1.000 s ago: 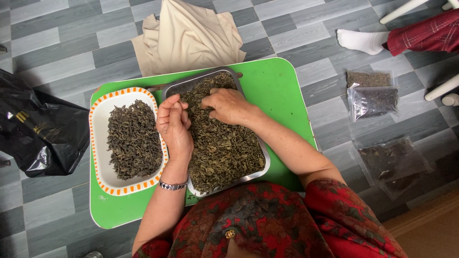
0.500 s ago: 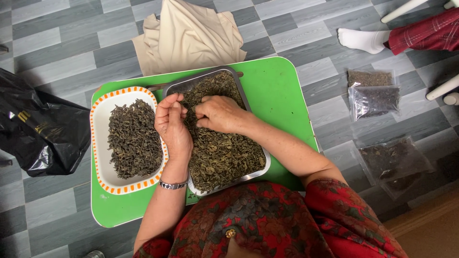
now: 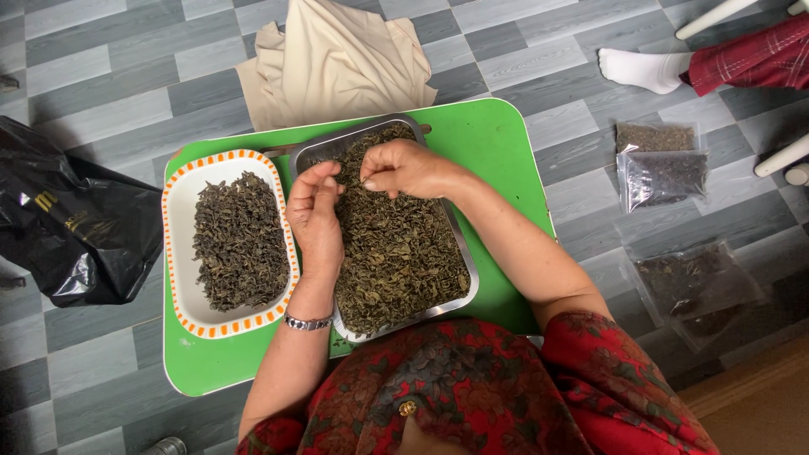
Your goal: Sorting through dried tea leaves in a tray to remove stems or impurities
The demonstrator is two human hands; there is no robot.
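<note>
On a glossy green table (image 3: 497, 135) with rounded corners sit two containers side by side: a shiny steel tray (image 3: 462, 286) heaped with crinkled, dry olive-green leaves (image 3: 396, 261), and a white dish (image 3: 181, 253) with an orange-dashed rim, holding a darker pile (image 3: 240, 240) of the same curled leaves. Over the tray's far end, the left hand (image 3: 313, 221) lies palm up, fingers loosely curled, a few bits resting on them. Just beside it, the right hand (image 3: 404, 168) hangs palm down, fingertips pinched together; whether they grip a leaf cannot be told. Beige cloth (image 3: 337, 63), black bag (image 3: 72, 223) and clear pouches (image 3: 661, 173) lie on grey floor tiles.
</note>
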